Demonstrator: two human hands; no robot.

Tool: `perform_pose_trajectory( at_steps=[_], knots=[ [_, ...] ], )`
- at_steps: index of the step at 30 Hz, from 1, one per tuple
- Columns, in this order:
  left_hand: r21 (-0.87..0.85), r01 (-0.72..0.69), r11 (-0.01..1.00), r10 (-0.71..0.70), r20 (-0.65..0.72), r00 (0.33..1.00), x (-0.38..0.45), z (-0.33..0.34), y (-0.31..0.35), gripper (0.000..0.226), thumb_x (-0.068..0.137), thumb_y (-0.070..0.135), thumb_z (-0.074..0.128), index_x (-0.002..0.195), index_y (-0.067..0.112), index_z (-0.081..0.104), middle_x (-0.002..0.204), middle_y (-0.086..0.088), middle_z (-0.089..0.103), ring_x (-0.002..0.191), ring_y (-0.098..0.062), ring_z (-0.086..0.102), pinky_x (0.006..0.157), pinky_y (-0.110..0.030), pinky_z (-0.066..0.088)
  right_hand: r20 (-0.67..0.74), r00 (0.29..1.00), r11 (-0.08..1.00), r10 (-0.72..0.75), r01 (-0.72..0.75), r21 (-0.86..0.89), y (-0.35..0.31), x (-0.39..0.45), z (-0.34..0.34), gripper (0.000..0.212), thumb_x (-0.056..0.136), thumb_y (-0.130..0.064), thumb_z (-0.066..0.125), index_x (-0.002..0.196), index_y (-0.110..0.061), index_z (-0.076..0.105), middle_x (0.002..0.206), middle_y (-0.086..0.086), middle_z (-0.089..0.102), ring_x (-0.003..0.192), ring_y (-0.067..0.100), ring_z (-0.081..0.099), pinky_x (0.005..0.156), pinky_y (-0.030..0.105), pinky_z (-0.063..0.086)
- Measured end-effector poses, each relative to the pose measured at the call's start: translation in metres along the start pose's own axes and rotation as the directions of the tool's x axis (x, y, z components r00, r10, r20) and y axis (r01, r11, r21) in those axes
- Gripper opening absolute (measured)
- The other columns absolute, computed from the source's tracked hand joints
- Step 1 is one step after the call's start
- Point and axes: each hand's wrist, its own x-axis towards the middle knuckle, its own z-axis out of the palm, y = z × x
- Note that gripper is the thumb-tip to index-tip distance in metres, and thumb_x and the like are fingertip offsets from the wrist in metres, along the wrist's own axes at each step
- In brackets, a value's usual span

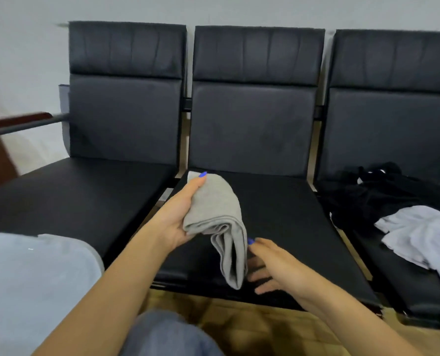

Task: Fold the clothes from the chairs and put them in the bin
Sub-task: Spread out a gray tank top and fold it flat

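Observation:
A folded grey garment (220, 222) hangs over the middle chair's seat (285, 227). My left hand (180, 214) grips its upper left part, thumb on top of the cloth. My right hand (272, 265) is just right of the garment's hanging lower end, fingers spread and straight, at most brushing the cloth. On the right chair (393, 283) lie a crumpled black garment (383, 196) and a white garment (419, 235). The pale bin (34, 291) shows at the lower left.
Three black padded chairs stand in a row against a white wall. The left chair's seat (72, 201) holds nothing. A wooden armrest (16, 122) sticks out at the left. My knee in jeans (167, 335) is at the bottom, above a wooden floor (252, 330).

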Motion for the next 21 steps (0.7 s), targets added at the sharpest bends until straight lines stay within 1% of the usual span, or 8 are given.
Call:
perform_pose_trajectory(
  at_steps=[3, 5, 7, 11, 13, 17, 19, 21],
  knots=[
    [-0.154, -0.153, 0.976, 0.159, 0.027, 0.987, -0.029, -0.011, 0.028, 0.036, 0.090, 0.035, 0.059, 0.104, 0.002, 0.066, 0.098, -0.017, 0.073, 0.084, -0.026, 0.072, 0.077, -0.039, 0.060, 0.075, 0.996, 0.961, -0.048, 0.026, 0.274, -0.018, 0.002, 0.024, 0.045, 0.101, -0.048, 0.032, 0.124, -0.018, 0.057, 0.113, 0.016, 0.066, 0.102, 0.028, 0.064, 0.083, 0.037, 0.054],
    [-0.227, -0.246, 0.942, 0.256, 0.017, 0.966, -0.051, -0.023, 0.047, 0.043, 0.088, 0.036, 0.058, 0.113, 0.002, 0.064, 0.104, -0.018, 0.072, 0.087, -0.026, 0.072, 0.075, -0.040, 0.060, 0.164, 0.986, 0.898, -0.024, -0.051, 0.437, -0.035, 0.006, 0.044, 0.047, 0.098, -0.050, 0.038, 0.109, -0.012, 0.064, 0.114, 0.023, 0.064, 0.108, 0.037, 0.060, 0.090, 0.045, 0.051],
    [-0.234, -0.348, 0.908, 0.350, -0.037, 0.936, -0.079, -0.045, 0.066, 0.041, 0.090, 0.037, 0.054, 0.105, 0.002, 0.070, 0.098, -0.016, 0.073, 0.081, -0.025, 0.073, 0.069, -0.038, 0.060, 0.311, 0.949, 0.831, -0.051, -0.133, 0.541, -0.056, 0.008, 0.074, 0.051, 0.091, -0.050, 0.047, 0.099, -0.005, 0.070, 0.117, 0.027, 0.063, 0.110, 0.041, 0.058, 0.094, 0.051, 0.048],
    [-0.178, -0.511, 0.841, 0.474, -0.211, 0.855, -0.144, -0.103, 0.083, 0.027, 0.088, 0.031, 0.058, 0.097, 0.008, 0.068, 0.086, -0.010, 0.074, 0.073, -0.023, 0.073, 0.059, -0.036, 0.060, 0.558, 0.801, 0.764, -0.219, -0.215, 0.609, -0.086, 0.017, 0.143, 0.056, 0.080, -0.042, 0.058, 0.122, -0.004, 0.065, 0.122, 0.019, 0.064, 0.102, 0.034, 0.064, 0.095, 0.048, 0.049],
    [-0.109, -0.560, 0.821, 0.506, -0.315, 0.803, -0.180, -0.142, 0.080, 0.026, 0.079, 0.026, 0.063, 0.099, 0.011, 0.070, 0.086, -0.008, 0.074, 0.073, -0.023, 0.073, 0.057, -0.034, 0.058, 0.585, 0.786, 0.799, -0.201, -0.214, 0.562, -0.091, 0.023, 0.183, 0.046, 0.086, -0.035, 0.054, 0.124, -0.011, 0.064, 0.125, 0.014, 0.064, 0.101, 0.032, 0.062, 0.095, 0.043, 0.046],
    [0.059, -0.537, 0.842, 0.483, -0.527, 0.699, -0.260, -0.233, 0.046, 0.028, 0.049, 0.025, 0.080, 0.075, 0.016, 0.079, 0.082, -0.005, 0.075, 0.070, -0.020, 0.073, 0.053, -0.030, 0.057, 0.625, 0.780, 0.933, -0.025, -0.207, 0.295, -0.088, 0.029, 0.266, 0.019, 0.090, -0.027, 0.049, 0.098, -0.019, 0.064, 0.081, 0.001, 0.069, 0.063, 0.019, 0.064, 0.055, 0.024, 0.044],
    [0.080, -0.427, 0.901, 0.374, -0.642, 0.669, -0.298, -0.276, 0.017, 0.042, 0.047, 0.026, 0.085, 0.086, 0.015, 0.078, 0.084, -0.006, 0.075, 0.070, -0.020, 0.073, 0.051, -0.030, 0.057, 0.693, 0.721, 0.957, -0.015, -0.190, 0.219, -0.076, 0.032, 0.307, 0.021, 0.092, -0.020, 0.047, 0.103, -0.016, 0.064, 0.084, 0.003, 0.070, 0.069, 0.019, 0.066, 0.062, 0.028, 0.051],
    [0.034, -0.353, 0.935, 0.261, -0.739, 0.621, -0.330, -0.311, -0.016, 0.023, 0.076, 0.020, 0.064, 0.098, 0.013, 0.069, 0.081, -0.006, 0.075, 0.066, -0.020, 0.072, 0.048, -0.030, 0.056, 0.792, 0.610, 0.970, -0.024, -0.176, 0.165, -0.057, 0.032, 0.348, 0.027, 0.094, -0.010, 0.043, 0.113, -0.013, 0.062, 0.099, 0.006, 0.070, 0.087, 0.022, 0.067, 0.082, 0.034, 0.053]
  ],
)
